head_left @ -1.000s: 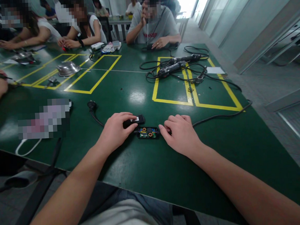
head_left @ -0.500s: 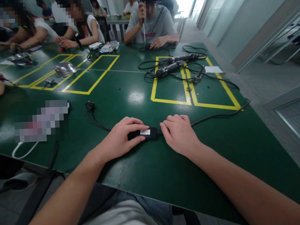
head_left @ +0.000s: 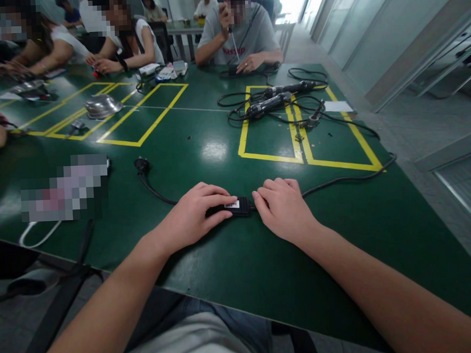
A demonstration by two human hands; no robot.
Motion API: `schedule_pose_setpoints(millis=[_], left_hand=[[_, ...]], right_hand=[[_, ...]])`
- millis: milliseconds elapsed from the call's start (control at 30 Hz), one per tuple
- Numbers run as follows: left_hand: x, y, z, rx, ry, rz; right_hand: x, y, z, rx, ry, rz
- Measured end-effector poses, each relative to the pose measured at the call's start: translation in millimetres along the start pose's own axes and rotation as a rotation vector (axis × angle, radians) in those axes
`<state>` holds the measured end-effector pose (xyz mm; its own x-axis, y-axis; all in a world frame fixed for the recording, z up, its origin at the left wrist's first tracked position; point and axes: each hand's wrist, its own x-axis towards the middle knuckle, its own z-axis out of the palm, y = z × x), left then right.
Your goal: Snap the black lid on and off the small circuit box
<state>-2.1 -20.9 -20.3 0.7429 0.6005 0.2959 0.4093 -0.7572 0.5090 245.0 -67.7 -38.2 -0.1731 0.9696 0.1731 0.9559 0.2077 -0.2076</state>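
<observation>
A small black box with a white label (head_left: pixel 242 206), set in line on a black power cord (head_left: pixel 348 179), lies on the green table. My left hand (head_left: pixel 196 214) holds the box from its left side, thumb below and fingers above, partly covering the label. Just right of the box, my right hand (head_left: pixel 286 208) is closed over the cord, its fingers curled and the thumb resting near the box's end. To the left, the cord runs to a black plug (head_left: pixel 142 165). On the right it bends round toward the far side.
Black electric screwdrivers (head_left: pixel 269 105) with coiled cords lie between yellow tape lines. A metal bowl (head_left: pixel 103 106) sits at the left, with a blurred-out phone-like item (head_left: pixel 68 191) nearer me. Across the table a person (head_left: pixel 239 36) holds a screwdriver. Other people sit along the left.
My hands and the box appear slightly further right in view, as does the table's right side. The person opposite has tilted the screwdriver. My grip looks the same.
</observation>
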Motion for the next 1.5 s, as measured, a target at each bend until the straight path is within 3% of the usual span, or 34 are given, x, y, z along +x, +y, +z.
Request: schedule_pose_setpoints(millis=[400,633,800,1033,1167,1267,1500], left_hand=[[2.2,1.8,1.2,0.037,0.000,0.014],[1.2,2.0,-0.2,-0.088,0.063,-0.133],[0.7,-9.2,-1.1,0.040,0.201,-0.311],[0.3,-13.0,1.4,0.116,0.123,-0.280],[1.4,-8.3,-1.9,0.322,0.154,-0.285],[2.4,-5.0,-4.7,0.483,0.078,-0.325],[3.9,-1.7,-2.5,0.627,0.030,-0.331]], right_hand=[[0.6,2.6,2.9,-0.025,0.045,-0.035],[-0.2,5.3,5.0,-0.013,0.070,-0.043],[-0.7,5.2,3.8,0.029,0.058,-0.041],[-0.8,4.4,1.3,0.044,0.038,-0.033],[-0.5,4.9,1.5,0.030,0.042,-0.034],[0.0,5.4,2.2,0.014,0.058,-0.044],[0.1,5.6,4.7,0.021,0.105,-0.031]])
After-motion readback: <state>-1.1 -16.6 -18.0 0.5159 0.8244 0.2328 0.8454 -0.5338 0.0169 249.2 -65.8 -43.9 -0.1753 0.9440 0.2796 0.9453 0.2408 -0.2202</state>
